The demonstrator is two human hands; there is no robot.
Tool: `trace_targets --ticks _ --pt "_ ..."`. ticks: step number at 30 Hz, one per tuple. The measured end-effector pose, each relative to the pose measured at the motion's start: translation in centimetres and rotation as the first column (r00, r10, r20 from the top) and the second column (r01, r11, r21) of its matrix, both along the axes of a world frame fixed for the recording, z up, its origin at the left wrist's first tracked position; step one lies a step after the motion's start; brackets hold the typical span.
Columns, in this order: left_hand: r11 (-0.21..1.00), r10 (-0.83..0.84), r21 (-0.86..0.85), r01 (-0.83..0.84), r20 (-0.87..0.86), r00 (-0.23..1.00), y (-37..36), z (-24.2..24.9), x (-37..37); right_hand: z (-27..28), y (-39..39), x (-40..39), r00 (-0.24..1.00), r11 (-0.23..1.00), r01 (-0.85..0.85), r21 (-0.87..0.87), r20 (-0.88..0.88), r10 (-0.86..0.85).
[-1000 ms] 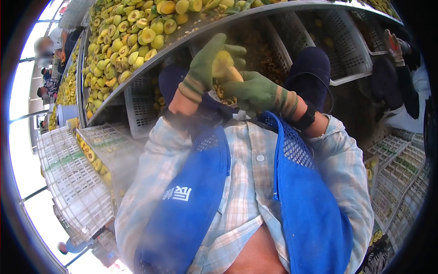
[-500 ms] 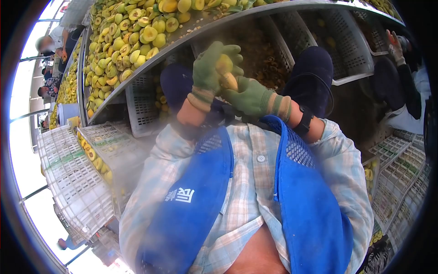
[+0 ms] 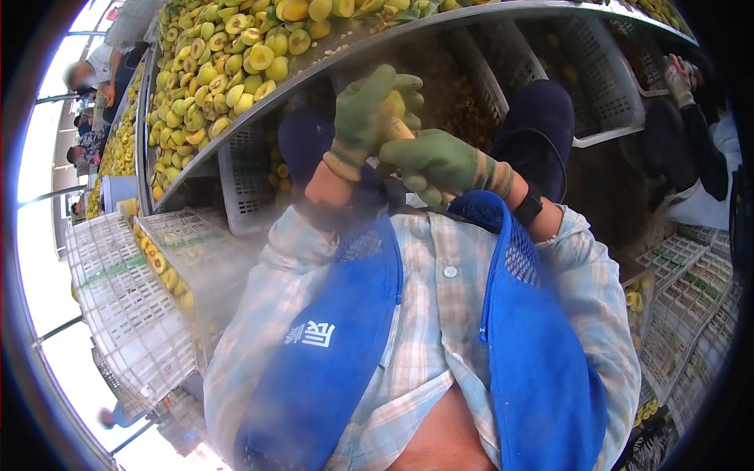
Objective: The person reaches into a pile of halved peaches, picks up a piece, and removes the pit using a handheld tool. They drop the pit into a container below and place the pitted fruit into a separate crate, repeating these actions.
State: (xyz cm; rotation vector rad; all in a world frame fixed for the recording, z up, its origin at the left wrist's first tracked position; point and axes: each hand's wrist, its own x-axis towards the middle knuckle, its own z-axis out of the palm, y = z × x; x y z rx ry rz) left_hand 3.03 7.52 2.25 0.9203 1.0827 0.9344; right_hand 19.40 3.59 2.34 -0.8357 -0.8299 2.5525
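My left hand (image 3: 363, 110), in a green glove with a tan cuff, is closed around a yellow-green fruit (image 3: 393, 104). Right beside it, my right hand (image 3: 440, 162), gloved the same way, grips a light tan stick-like tool (image 3: 400, 131). One end of the tool is at the fruit, and the other shows below my fingers. Whether it has a blade is hidden. Both hands are above my lap, in front of the metal table's edge (image 3: 330, 64). Many halved yellow-green fruits (image 3: 228, 71) are heaped on that table.
White crates stand under the table (image 3: 243, 184), at its right (image 3: 601, 86) and at the left (image 3: 129, 294). More crates (image 3: 687, 302) are stacked at the lower right. A co-worker's gloved hand (image 3: 680, 82) is at the far right; other people (image 3: 102, 67) are at the far left.
My right hand has turned over the tool, whose lower end now shows below the fingers. My left hand has tilted slightly with the fruit. The co-worker's hand at the right has changed pose.
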Motion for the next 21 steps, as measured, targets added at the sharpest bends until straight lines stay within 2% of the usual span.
trace_targets --ticks 3,4,7,9,10,12,13,15,16,19,21 --pt "0.995 0.100 -0.004 -0.100 0.008 0.995 -0.2 0.0 0.8 -0.4 0.0 -0.3 0.995 0.989 0.005 -0.150 -0.100 -0.021" --pt "0.997 0.064 -0.032 -0.063 0.044 0.997 -0.1 -0.1 0.7 -0.6 0.0 -0.4 0.992 0.978 0.010 -0.210 -0.119 -0.036" --pt "0.993 -0.028 -0.112 0.046 0.154 0.988 0.3 -0.9 -0.2 -1.2 -0.2 -0.5 0.940 0.962 0.017 -0.274 -0.322 -0.108" --pt "0.979 -0.074 -0.168 0.113 0.227 0.971 0.9 -1.4 -0.6 -1.4 -0.6 -0.8 0.919 0.942 0.027 -0.335 -0.362 -0.155" --pt "0.993 -0.058 -0.086 0.080 0.232 0.971 0.7 -1.3 -0.4 -1.4 -0.5 -0.8 0.907 0.932 0.032 -0.361 -0.382 -0.179" --pt "0.997 -0.033 0.078 0.014 0.244 0.969 -0.1 -1.0 0.0 -1.1 -0.3 -0.4 0.915 0.956 0.028 -0.291 -0.378 -0.142" --pt "0.993 -0.088 0.097 0.066 0.241 0.967 -0.2 -1.0 -0.3 -0.9 -0.2 -0.4 0.919 0.966 0.022 -0.258 -0.376 -0.122" --pt "0.978 -0.189 0.134 0.161 0.227 0.956 -0.4 -1.2 -1.5 -0.3 -0.4 -0.7 0.978 0.993 0.047 -0.112 -0.195 -0.068" --pt "0.959 -0.159 0.245 0.143 0.048 0.986 -0.3 -2.1 -1.5 -0.1 -0.4 -0.8 0.994 0.998 0.047 -0.036 -0.097 -0.050" --pt "0.980 -0.183 -0.006 0.200 0.376 0.908 0.2 -2.4 -2.2 -0.8 0.0 -0.4 0.955 0.989 -0.021 -0.148 -0.296 -0.024" --pt "0.952 -0.158 0.276 0.128 0.087 0.984 0.0 -2.6 -1.6 -2.1 0.2 -0.6 0.827 0.947 -0.130 -0.294 -0.559 -0.060"
